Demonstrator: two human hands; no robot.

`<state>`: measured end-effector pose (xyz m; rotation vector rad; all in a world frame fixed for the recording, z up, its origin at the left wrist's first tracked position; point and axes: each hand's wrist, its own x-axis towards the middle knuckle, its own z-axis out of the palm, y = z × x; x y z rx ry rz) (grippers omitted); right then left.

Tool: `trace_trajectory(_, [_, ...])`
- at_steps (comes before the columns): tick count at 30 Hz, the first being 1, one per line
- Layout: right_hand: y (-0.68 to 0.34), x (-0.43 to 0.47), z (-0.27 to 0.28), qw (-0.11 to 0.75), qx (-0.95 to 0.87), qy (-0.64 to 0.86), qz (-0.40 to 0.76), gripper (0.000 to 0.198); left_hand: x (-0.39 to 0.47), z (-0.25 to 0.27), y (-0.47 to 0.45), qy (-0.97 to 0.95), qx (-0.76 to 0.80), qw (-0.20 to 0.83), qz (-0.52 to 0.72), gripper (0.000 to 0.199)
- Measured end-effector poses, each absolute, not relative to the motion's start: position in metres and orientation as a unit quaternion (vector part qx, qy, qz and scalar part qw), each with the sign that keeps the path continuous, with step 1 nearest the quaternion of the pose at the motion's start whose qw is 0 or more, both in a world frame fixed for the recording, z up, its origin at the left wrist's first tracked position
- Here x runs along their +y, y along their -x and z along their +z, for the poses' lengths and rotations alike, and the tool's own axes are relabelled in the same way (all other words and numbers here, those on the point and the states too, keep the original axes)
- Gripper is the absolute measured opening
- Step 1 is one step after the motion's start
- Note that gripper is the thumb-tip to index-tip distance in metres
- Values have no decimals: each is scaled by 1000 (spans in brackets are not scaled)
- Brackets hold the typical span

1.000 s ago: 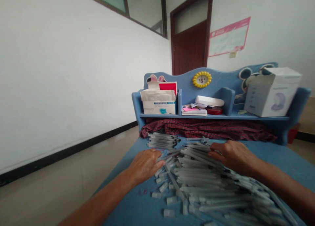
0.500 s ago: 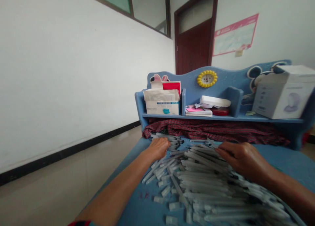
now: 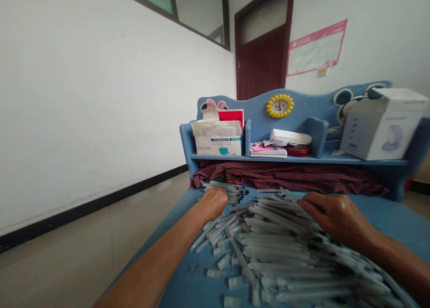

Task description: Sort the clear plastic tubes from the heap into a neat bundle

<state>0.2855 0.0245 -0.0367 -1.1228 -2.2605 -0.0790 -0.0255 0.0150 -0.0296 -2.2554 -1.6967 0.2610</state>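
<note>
My left hand (image 3: 213,204) is closed at the left of the blue table, beside a small pile of clear pens with dark ends (image 3: 235,192). Its fingers curl away from view, so what they hold is hidden. At the right, my right hand (image 3: 332,213) has its fingers pressed together just above the edge of a large heap of translucent pens (image 3: 275,245). Whether something thin is pinched there I cannot make out. Between my forearms lie several loose clear caps (image 3: 236,282) and scattered pens (image 3: 215,232).
A blue table (image 3: 188,281) carries the heap, with a red checked cloth (image 3: 289,176) bunched along its back. On the raised shelf stand a mask box (image 3: 218,144), papers (image 3: 268,152), a red round tin (image 3: 297,151) and a large white box (image 3: 383,124). A white wall (image 3: 101,97) rises at the left.
The view has shifted slightly, so the scene sits a little further left. My right hand has drawn a little to the right, away from the pens at the back. My left hand stays beside its pile.
</note>
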Motion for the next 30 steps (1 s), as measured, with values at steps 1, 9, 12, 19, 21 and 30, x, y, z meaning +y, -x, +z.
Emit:
trace_trajectory(1, [-286,25,-37,306,-852,423,-30,40,14,-29,27,787,-591,157,88,21])
trace_trajectory(9, [-280,16,-32,336,-858,389,17,35,-5,-7,18,790,-575,209,30,19])
trace_trajectory(12, [-275,7,-28,338,-866,363,54,33,-19,-1,1,822,-514,244,-22,16])
trace_trajectory(19, [-266,-4,-25,315,-883,317,142,41,-48,2,-31,879,-363,276,-141,11])
trace_trajectory(21, [-266,-5,-25,315,-879,311,178,42,-51,2,-35,883,-355,270,-147,11])
trace_trajectory(30, [-265,-9,-21,282,-861,303,294,44,-53,-1,-36,905,-329,225,-147,13])
